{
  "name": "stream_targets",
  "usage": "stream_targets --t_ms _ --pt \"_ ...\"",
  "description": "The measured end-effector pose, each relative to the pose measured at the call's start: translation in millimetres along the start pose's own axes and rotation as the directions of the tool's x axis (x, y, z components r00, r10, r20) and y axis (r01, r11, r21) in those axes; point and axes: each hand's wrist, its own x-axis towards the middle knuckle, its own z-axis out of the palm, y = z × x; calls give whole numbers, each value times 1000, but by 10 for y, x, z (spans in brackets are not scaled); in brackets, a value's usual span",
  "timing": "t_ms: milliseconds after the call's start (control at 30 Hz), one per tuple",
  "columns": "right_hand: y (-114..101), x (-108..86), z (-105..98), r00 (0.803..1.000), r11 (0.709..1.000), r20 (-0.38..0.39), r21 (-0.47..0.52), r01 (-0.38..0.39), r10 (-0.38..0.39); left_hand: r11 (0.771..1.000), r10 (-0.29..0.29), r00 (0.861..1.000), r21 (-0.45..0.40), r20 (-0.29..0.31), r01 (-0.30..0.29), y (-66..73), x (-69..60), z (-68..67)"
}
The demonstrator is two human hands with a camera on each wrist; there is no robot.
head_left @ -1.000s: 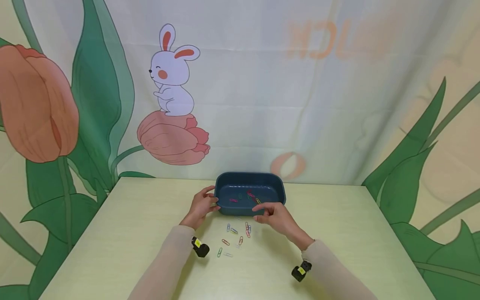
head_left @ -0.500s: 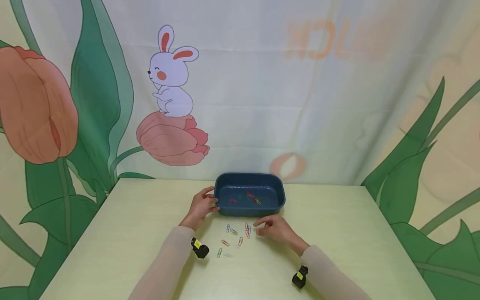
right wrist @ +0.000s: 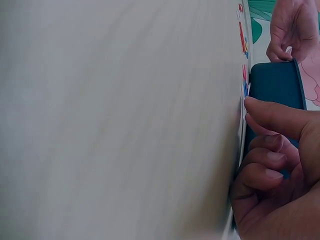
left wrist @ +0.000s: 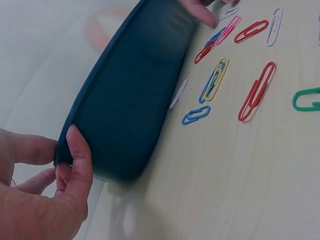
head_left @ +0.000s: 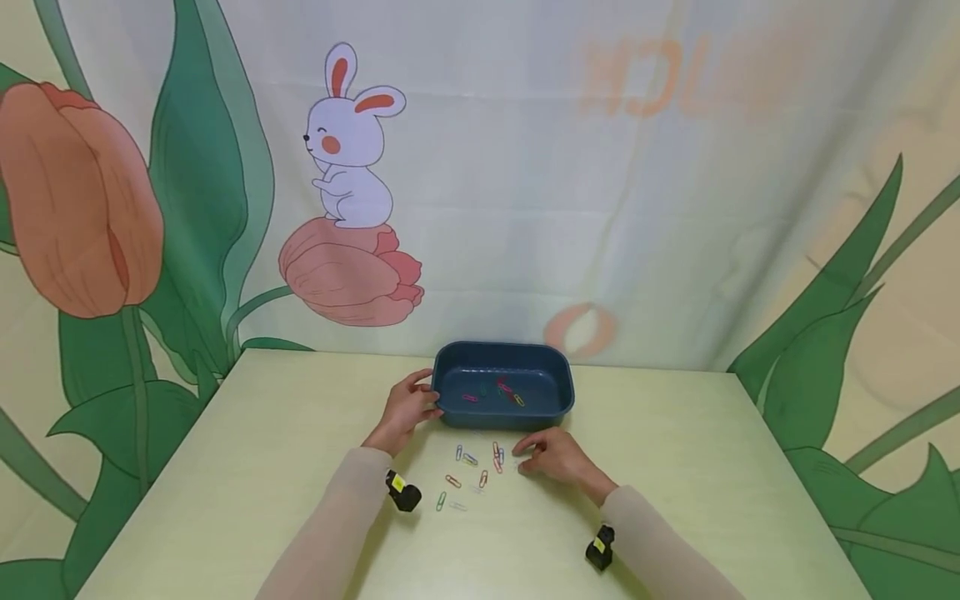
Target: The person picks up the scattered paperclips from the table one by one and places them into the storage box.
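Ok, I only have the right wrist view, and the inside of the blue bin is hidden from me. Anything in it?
Observer: Yes, a pink clip and several others lie inside the bin.
Operator: The loose ones look edge-on from here. Is there a green one outside it?
Observer: Yes, a green clip lies on the table, among those nearest the person.
Operator: Any overlapping out there?
Observer: Yes, the left wrist view shows a yellow clip overlapping a blue clip.

Honestly loving this pale curtain (head_left: 510,217) behind the light table (head_left: 675,450): cartoon bunny (head_left: 352,150) perched on a pink tulip (head_left: 341,275), chunky orange tulip (head_left: 82,200) further left, big green leaves (head_left: 198,167) both sides.
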Motion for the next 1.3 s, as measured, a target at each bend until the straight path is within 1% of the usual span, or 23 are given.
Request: stream_targets --t_ms 133,233,500,633,867,967,1200,1300 --pt "26 4 13 1000 1000 8 9 6 -6 1000 -5 1000 8 2 5 -18 5 0" --pt "41 18 9 1000 1000 -1 3 5 -5 1000 2 1000 13 2 -2 -19 16 2" --pt "51 45 -4 1000 999 0 -42 18 -18 1000 -3 1000 14 -2 3 -4 23 6" --pt "48 50 -1 1000 998 6 -55 3 -3 1000 6 1000 8 -7 -5 5 15 13" --pt "8 21 -11 999 999 23 -32 -43 44 1000 -1 1000 16 -3 1 -8 21 12" --pt "-5 -1 -23 998 999 34 -27 -44 45 1000 -3 1000 11 -2 3 -9 24 19" --pt "-12 -41 -60 998 999 63 29 -29 27 1000 -6 1000 15 -7 6 -4 23 19" --pt "-47 -69 -83 998 999 64 28 -22 21 1000 -3 1000 14 -7 3 -6 21 19"
